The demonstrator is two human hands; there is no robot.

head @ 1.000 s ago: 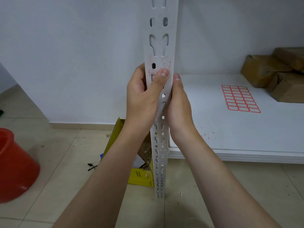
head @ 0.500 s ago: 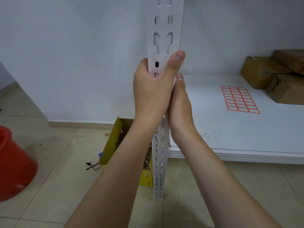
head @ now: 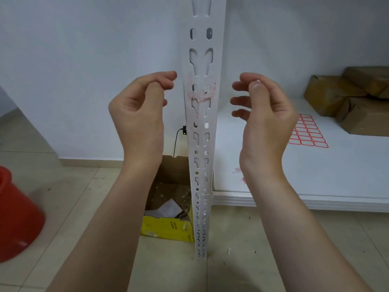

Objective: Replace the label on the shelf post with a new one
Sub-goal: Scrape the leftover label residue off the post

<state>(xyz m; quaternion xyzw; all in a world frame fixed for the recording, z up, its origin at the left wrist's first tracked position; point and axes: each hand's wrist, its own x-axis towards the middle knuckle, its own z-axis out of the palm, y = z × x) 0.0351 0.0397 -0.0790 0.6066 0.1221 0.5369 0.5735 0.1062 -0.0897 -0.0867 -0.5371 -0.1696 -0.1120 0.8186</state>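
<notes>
The white perforated shelf post (head: pixel 201 39) stands upright in the middle of the head view. A smear of torn pinkish label residue (head: pixel 200 94) clings to it at hand height. My left hand (head: pixel 139 110) hovers just left of the post, off the metal, its fingers curled and the thumb tucked against the forefinger; nothing shows in it. My right hand (head: pixel 265 114) hovers to the right of the post with loosely curled fingers and a tiny pale fleck on the thumb tip. A sheet of red-bordered blank labels (head: pixel 307 131) lies on the white shelf board (head: pixel 294 182), partly behind my right hand.
Brown cardboard parcels (head: pixel 345 95) sit at the back right of the shelf. On the tiled floor behind the post stands an open yellow carton (head: pixel 168 226) holding scraps. A red bucket (head: pixel 16 218) is at the far left. A black plug (head: pixel 184 130) hangs on the wall.
Both hands have let go of the post and moved apart to either side of it. The residue patch they covered is now exposed.
</notes>
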